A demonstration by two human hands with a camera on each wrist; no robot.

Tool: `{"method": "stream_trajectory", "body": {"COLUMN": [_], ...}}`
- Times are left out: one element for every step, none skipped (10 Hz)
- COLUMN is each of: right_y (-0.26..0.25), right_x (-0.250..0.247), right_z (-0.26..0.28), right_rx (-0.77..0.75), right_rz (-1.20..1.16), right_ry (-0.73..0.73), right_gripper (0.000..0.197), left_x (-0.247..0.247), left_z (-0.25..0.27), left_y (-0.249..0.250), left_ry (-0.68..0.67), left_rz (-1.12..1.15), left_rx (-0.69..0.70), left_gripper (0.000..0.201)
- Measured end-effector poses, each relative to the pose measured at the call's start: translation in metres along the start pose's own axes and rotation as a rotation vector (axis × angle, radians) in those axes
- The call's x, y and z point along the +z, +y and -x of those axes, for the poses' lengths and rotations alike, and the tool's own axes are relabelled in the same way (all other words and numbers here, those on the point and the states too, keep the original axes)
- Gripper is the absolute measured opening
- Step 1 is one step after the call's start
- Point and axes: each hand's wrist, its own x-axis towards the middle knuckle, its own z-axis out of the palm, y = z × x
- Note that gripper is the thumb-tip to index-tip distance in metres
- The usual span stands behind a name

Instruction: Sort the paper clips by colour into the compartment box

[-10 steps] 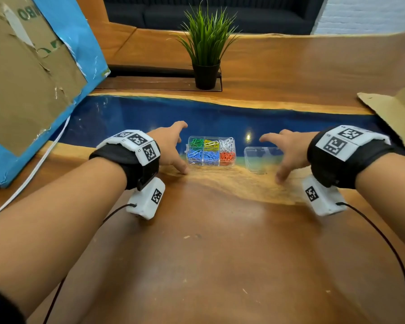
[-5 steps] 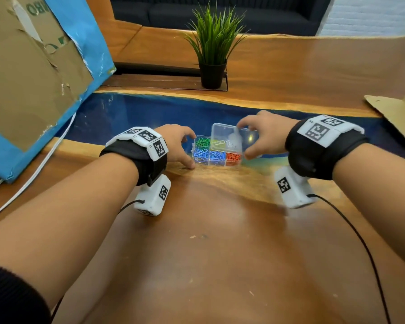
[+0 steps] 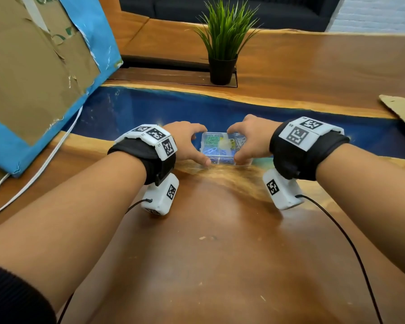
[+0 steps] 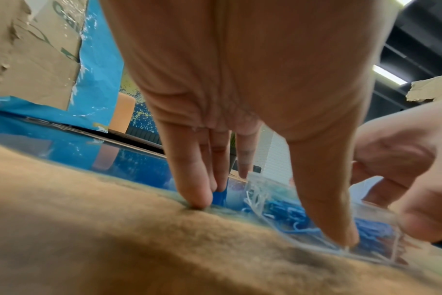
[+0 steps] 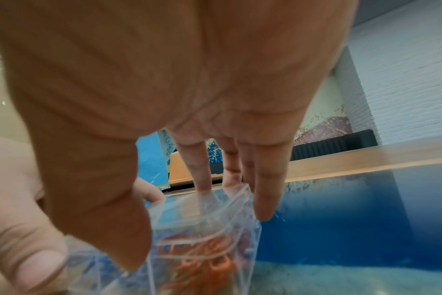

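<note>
Lid now down on compartment box (image 3: 222, 148). Half a sec ago right hand (image 3: 248, 142) had it tilted above box, second ago it lay on bench (image 3: 220, 253) right of box.

Both hands curled round box ends, thumbs at near edge; left hand (image 3: 187, 142) on left end. Box sits at resin strip's near edge.

Clips look sorted: green, yellow, white, blue, orange. Guess only snapping shut left.

Can't tell if latch is seated. Right compartments hidden behind my fingers.

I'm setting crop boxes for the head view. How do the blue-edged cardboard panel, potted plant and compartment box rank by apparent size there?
1. blue-edged cardboard panel, though nearness inflates it
2. potted plant
3. compartment box, partly covered
</note>
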Motion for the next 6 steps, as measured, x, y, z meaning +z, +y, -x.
{"method": "stream_trajectory", "body": {"right_y": [0.0008, 0.0046, 0.0078, 0.0081, 0.0071, 0.0055], "right_x": [-0.0008, 0.0002, 0.0031, 0.0021, 0.0049, 0.0089], "right_z": [0.0005, -0.0001, -0.0001, 0.0005, -0.0029, -0.0057], "right_rx": [-0.012, 0.002, 0.012, 0.021, 0.013, -0.013], "right_rz": [-0.009, -0.053, -0.095, -0.112, -0.088, -0.034], "right_ry": [0.015, 0.028, 0.014, 0.011, 0.013, 0.036], "right_gripper": [0.072, 0.075, 0.078, 0.08, 0.078, 0.08], "left_x": [0.0004, 0.0007, 0.0003, -0.0024, -0.0013, -0.0031], "left_z": [-0.0023, -0.0055, -0.0081, -0.0083, -0.0101, -0.01], "left_y": [0.0004, 0.0017, 0.0045, 0.0075, 0.0072, 0.0103], "left_ry": [0.004, 0.004, -0.013, -0.026, -0.015, 0.015], "left_rz": [-0.025, -0.046, -0.061, -0.064, -0.07, -0.063], "left_rx": [0.001, -0.013, -0.029, -0.046, -0.045, -0.044], "left_gripper": [0.088, 0.088, 0.089, 0.089, 0.09, 0.096]}}
